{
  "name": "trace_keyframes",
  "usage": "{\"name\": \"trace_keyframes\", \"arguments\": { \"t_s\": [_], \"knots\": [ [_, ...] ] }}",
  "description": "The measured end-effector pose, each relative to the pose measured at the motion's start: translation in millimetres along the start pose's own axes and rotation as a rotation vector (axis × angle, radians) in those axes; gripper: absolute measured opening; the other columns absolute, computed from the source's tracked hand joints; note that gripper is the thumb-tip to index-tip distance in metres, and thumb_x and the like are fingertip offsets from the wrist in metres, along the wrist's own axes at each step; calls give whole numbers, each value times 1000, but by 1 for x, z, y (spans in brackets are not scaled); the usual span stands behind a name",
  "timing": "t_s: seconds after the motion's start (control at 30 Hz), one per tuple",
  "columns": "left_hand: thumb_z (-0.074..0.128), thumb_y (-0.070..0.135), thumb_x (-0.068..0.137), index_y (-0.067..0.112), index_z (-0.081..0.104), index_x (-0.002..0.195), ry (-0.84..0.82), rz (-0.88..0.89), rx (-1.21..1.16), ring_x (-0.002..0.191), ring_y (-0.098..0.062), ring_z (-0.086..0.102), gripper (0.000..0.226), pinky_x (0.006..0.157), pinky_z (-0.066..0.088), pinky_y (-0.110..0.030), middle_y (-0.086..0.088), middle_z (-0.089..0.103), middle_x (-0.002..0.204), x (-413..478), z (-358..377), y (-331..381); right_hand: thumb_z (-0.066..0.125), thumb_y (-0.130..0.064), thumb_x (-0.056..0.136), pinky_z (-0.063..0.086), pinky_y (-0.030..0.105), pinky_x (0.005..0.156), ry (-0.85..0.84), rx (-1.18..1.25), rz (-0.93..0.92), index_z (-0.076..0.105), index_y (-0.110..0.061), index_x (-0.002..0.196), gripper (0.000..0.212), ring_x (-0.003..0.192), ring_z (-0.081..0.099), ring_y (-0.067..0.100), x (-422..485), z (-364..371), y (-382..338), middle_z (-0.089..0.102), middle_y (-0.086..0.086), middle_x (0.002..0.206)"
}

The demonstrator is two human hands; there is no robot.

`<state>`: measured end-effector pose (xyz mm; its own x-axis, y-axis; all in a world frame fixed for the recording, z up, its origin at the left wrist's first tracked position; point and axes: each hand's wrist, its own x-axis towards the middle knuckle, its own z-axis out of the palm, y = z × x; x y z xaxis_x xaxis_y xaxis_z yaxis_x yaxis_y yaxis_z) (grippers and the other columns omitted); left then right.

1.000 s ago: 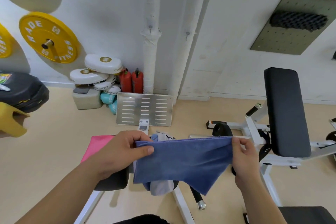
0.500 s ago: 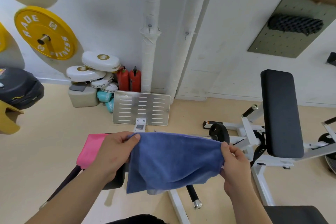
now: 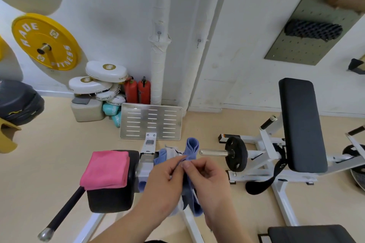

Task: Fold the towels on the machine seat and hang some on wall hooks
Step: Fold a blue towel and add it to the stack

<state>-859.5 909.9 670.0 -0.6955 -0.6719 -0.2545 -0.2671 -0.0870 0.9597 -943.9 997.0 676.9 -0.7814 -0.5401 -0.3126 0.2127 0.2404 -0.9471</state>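
Folding is the step in hand: your left hand (image 3: 164, 179) and right hand (image 3: 209, 177) meet at lower centre of the frame. Each grip is pinched narrow on the top edge of the blue towel (image 3: 190, 148), which hangs doubled between them with a loop standing above your fingertips. Next, I judge, you should square the edges, halve it again and lay it by the folded pink towel (image 3: 105, 167) on the black seat pad (image 3: 110, 199), left of centre. A heap of pale towels (image 3: 164, 154) waits just behind your hands. Two small wall hooks (image 3: 199, 41) sit high at centre on the white pipes. Around you are beige floor (image 3: 49, 163), a slotted metal footplate (image 3: 151, 121), a yellow weight plate (image 3: 45, 41) upper left and a pegboard (image 3: 296, 49) upper right.
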Motion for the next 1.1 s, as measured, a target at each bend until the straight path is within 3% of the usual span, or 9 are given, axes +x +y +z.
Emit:
{"name": "trace_keyframes", "arguments": {
  "t_s": [0.07, 0.2, 0.3, 0.4, 0.53, 0.67, 0.73, 0.9, 1.1],
  "knots": [
    [51, 14, 106, 36, 77, 106, 23, 30, 44, 96, 5, 71, 34, 84, 53, -12, 25, 77, 95, -1, -4, -2, 76, -7, 89, 59, 30, 69, -9, 20, 16, 76, -12, 74, 17, 70, 67, 17, -1, 0, 3, 74, 9, 72],
    [57, 15, 103, 32, 81, 98, 70, 40, 76, 82, 3, 71, 30, 72, 53, -11, 20, 78, 84, -3, -8, -1, 78, -10, 88, 61, 50, 82, 4, 10, 18, 79, -16, 76, 14, 80, 73, 28, 2, 1, 9, 77, 15, 81],
    [57, 19, 103, 33, 81, 96, 62, 5, 48, 85, 1, 73, 28, 73, 54, -11, 17, 79, 85, -6, -9, 4, 76, -15, 91, 63, 35, 76, -11, -24, -6, 81, -16, 80, 12, 77, 72, 18, 3, 3, 10, 78, 9, 82],
    [61, 20, 102, 33, 79, 100, -14, -6, -14, 91, -1, 74, 22, 83, 56, -15, 14, 80, 93, -10, -9, 8, 63, -37, 99, 58, 20, 72, -44, -138, -33, 79, -14, 82, 33, 83, 72, 15, 2, 6, 7, 76, 7, 90],
    [69, 15, 96, 30, 81, 101, 29, 3, -33, 94, -4, 76, 20, 86, 60, -22, 11, 81, 94, -8, -15, 4, 50, -62, 84, 60, 32, 89, -89, -133, -8, 82, -26, 84, 48, 93, 74, 9, 4, 4, 6, 76, 3, 100],
    [62, 6, 100, 43, 81, 88, -9, -3, -14, 93, -3, 75, 43, 91, 59, -25, 13, 80, 93, -2, -24, 2, 63, -44, 94, 60, 47, 92, -102, -139, -42, 84, -28, 89, 27, 100, 73, 26, 13, -9, 8, 76, 6, 100],
    [57, 4, 100, 44, 78, 88, -24, 22, 55, 86, -2, 71, 46, 84, 55, -18, 10, 78, 88, 0, -28, 4, 72, -19, 95, 61, 32, 84, -53, -144, -46, 79, -26, 96, 10, 99, 73, 21, 17, -19, 8, 77, -3, 94],
    [51, 12, 94, 26, 74, 87, -130, 113, -10, 81, -6, 64, 28, 77, 51, -26, 5, 73, 87, 5, -47, 22, 79, -6, 88, 56, 14, 82, -190, -132, -60, 58, -32, 136, 59, 120, 62, -3, 23, -40, 0, 67, -15, 128],
    [49, 7, 106, 23, 71, 102, -119, 185, 10, 92, -8, 67, 27, 81, 50, -18, 3, 74, 95, 8, -63, 33, 72, -15, 88, 58, 28, 91, -397, 1, -39, 72, -11, 123, 34, 113, 71, 22, 24, -54, -11, 77, 10, 118]
  ]
}}
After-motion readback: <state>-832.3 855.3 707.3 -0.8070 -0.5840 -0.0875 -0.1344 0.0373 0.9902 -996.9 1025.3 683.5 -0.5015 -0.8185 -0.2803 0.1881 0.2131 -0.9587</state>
